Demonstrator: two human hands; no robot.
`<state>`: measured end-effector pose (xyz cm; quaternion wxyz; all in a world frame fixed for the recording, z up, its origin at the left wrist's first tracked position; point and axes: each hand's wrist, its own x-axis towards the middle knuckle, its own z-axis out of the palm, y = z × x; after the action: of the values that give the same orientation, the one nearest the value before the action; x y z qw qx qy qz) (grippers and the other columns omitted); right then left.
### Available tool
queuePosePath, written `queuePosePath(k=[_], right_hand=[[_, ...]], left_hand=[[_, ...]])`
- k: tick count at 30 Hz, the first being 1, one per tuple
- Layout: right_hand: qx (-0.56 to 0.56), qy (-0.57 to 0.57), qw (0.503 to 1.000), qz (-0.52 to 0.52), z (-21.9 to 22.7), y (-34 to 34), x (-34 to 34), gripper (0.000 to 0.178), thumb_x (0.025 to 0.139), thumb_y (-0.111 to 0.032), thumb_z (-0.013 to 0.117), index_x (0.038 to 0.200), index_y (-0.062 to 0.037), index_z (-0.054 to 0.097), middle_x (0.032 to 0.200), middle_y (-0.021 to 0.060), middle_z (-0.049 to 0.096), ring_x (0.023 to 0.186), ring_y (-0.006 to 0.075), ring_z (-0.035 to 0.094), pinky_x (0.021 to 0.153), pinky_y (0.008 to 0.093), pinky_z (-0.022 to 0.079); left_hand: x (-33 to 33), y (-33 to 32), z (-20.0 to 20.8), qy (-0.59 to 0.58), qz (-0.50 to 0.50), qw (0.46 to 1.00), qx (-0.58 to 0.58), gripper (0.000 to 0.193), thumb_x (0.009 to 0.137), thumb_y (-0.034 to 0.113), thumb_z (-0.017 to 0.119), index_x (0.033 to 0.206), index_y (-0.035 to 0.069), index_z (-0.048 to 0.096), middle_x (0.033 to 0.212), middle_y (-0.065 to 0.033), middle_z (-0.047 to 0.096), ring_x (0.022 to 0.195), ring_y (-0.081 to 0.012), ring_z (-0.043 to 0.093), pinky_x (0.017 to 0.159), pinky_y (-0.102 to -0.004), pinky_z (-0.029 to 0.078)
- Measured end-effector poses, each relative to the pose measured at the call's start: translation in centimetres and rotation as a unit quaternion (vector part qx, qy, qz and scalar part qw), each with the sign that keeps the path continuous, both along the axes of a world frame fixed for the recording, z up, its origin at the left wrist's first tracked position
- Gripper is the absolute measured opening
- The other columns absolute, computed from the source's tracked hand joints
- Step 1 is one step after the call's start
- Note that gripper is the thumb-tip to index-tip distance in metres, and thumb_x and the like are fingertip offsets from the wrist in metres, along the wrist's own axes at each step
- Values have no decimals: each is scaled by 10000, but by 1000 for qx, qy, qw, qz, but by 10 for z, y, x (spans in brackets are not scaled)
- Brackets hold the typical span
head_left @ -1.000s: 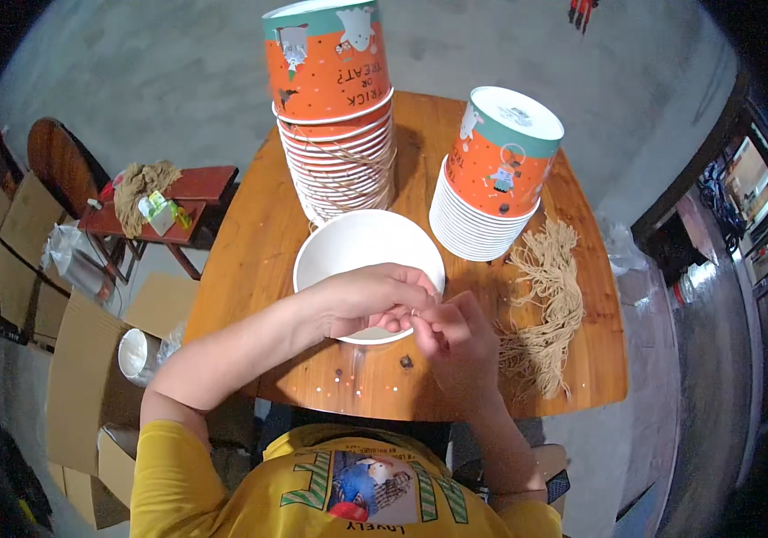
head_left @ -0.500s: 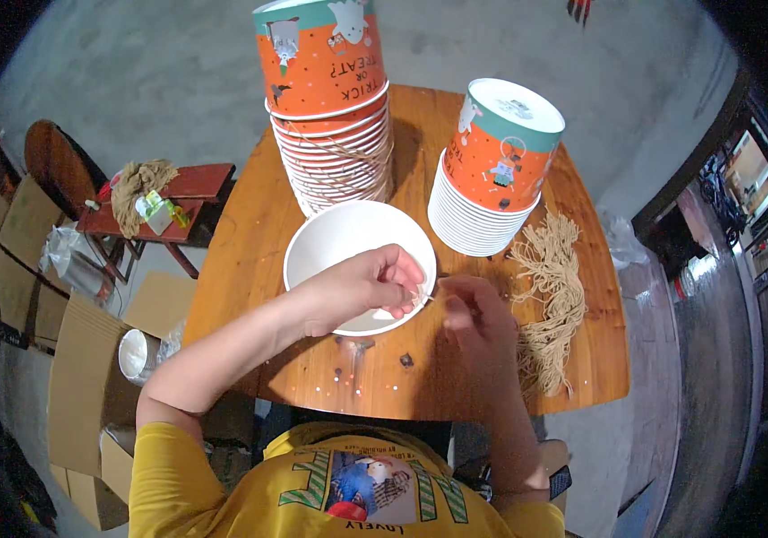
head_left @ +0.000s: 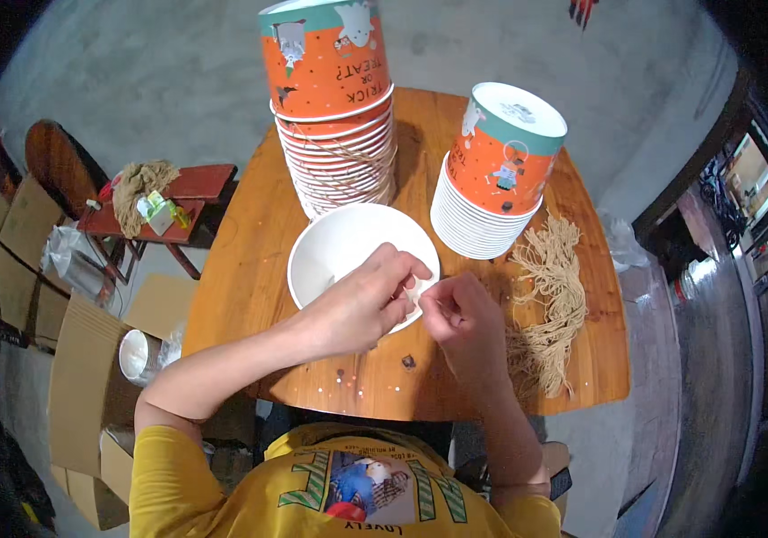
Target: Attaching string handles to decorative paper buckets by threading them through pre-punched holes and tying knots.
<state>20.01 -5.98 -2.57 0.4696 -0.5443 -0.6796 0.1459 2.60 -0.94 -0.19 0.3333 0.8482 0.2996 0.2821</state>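
A white-lined paper bucket (head_left: 319, 255) stands on the table in front of me with its mouth facing up. My left hand (head_left: 362, 300) reaches over its near right side, fingers curled together at the rim. Close beside it, my right hand (head_left: 469, 327) pinches thumb and forefinger at the same spot, just outside the rim. What lies between the fingertips is too small to make out. To the right of my right hand lies a bundle of tan twine (head_left: 552, 309), its loose ends spread on the wood.
Behind the bucket rises a tall stack of upside-down orange and teal paper buckets (head_left: 330, 81), twine strung around their rims. A shorter stack (head_left: 505, 166) stands right of it. Small pale specks dot the near part of the wooden table (head_left: 250, 278). Cardboard boxes (head_left: 88, 377) sit at lower left.
My right hand has come out of the blur and its pinched fingers have moved slightly left and down. The left hand's fingers have shifted and turned at the rim. The bucket appears slightly further right.
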Motion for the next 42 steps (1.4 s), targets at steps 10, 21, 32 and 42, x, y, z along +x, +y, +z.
queuePosePath(k=[10, 21, 32, 42], right_hand=[[18, 34, 999, 1, -5, 0, -3, 139, 783, -4, 693, 804, -12, 556, 727, 35, 503, 609, 103, 482, 549, 244, 396], [-34, 45, 998, -14, -3, -4, -3, 162, 791, -93, 720, 821, -50, 566, 727, 84, 544, 597, 205, 572, 540, 324, 455], [-9, 15, 1000, -9, 2, -6, -3, 163, 786, -93, 726, 806, -46, 571, 712, 79, 522, 591, 197, 551, 528, 322, 443], [15, 15, 1000, 0, -4, -4, -2, 148, 780, -55, 708, 795, -49, 561, 717, 76, 512, 585, 203, 543, 523, 329, 440]], left_hand=[[2, 2, 3, 34, 24, 999, -29, 98, 839, 77, 609, 878, 19, 540, 923, -144, 493, 830, -288, 547, 735, -370, 456], [5, -1, 0, -4, 60, 990, -129, 90, 849, 60, 620, 867, 41, 534, 739, -53, 539, 714, -173, 536, 666, -312, 455], [7, -1, 2, -9, 77, 989, -123, 95, 834, 58, 609, 842, 15, 524, 706, -74, 548, 655, -164, 532, 617, -315, 453], [9, -1, 1, -31, 72, 984, -162, 82, 850, 34, 607, 867, 30, 527, 778, -31, 555, 738, -107, 521, 693, -267, 450]])
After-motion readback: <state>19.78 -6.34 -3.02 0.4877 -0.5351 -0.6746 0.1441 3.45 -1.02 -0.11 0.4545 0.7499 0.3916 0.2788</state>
